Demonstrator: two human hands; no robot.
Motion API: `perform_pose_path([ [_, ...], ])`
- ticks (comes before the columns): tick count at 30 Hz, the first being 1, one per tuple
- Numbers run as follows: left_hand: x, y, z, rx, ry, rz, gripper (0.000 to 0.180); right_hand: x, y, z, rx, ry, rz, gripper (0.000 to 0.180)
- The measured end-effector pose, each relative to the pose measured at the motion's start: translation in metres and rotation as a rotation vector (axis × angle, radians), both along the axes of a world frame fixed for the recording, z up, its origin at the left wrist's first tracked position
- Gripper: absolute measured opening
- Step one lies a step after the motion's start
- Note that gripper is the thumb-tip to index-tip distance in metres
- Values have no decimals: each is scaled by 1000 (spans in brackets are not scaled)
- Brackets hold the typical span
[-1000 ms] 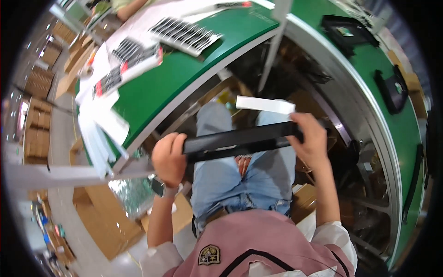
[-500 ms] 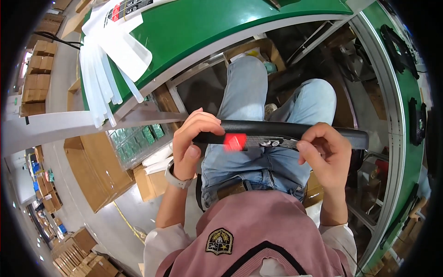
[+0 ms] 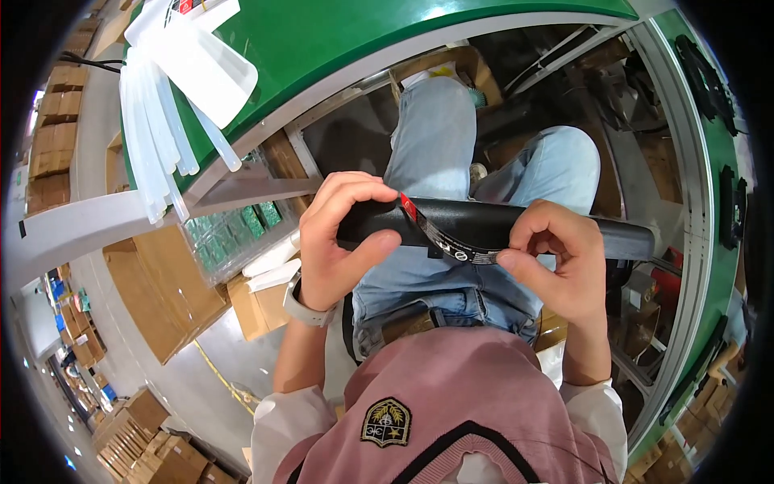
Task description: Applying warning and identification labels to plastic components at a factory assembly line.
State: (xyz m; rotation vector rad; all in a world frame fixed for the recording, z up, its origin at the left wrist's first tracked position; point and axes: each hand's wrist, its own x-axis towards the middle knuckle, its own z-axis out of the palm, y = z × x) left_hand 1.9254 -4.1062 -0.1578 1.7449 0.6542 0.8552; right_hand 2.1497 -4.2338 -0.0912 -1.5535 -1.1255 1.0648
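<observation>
A long black bar-shaped part (image 3: pixel 484 216) lies crosswise over my lap. My left hand (image 3: pixel 334 242) grips its left end, fingers along the far edge and thumb across the near face. A narrow black sticker strip (image 3: pixel 453 248) with a red end bows downward in front of the bar. Its red end meets the tip of my left index finger; whether it is stuck to the bar there I cannot tell. At the other end, my right hand (image 3: pixel 564 262) pinches the strip between thumb and bent index finger, in front of the bar's right half.
A green-topped table (image 3: pixel 322 56) stands ahead, with translucent white strips (image 3: pixel 157 129) hanging over its left corner. Cardboard boxes (image 3: pixel 165 290) and a clear tray of green pieces (image 3: pixel 234 230) are at left. Another green bench (image 3: pixel 709 266) with black parts runs along the right.
The strip has gone from nearly straight to bowed, its red end now tilted up at the bar's far edge. My left thumb has moved right over the bar. My right hand still pinches the strip.
</observation>
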Motion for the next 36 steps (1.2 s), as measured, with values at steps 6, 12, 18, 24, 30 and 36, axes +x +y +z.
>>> perform_pose_path([
  [6, 0, 2, -2, 53, 39, -2, 35, 1, 4, 2, 108, -22, 32, 16],
  [12, 7, 1, 1, 31, 25, 47, 27, 5, 2, 3, 243, -131, 153, 19],
  [18, 2, -2, 0, -4, -45, 48, 13, -1, 5, 0, 96, -82, 5, 14],
  [24, 0, -4, -5, 143, 7, 151, 18, -6, 16, -6, -201, -113, -58, 16],
  [30, -4, -2, -5, 210, 93, 105, 17, -11, 20, -6, -211, -216, 19, 12],
  [36, -7, 0, -6, 206, 111, 64, 18, -18, 19, -13, -150, -246, 12, 15],
])
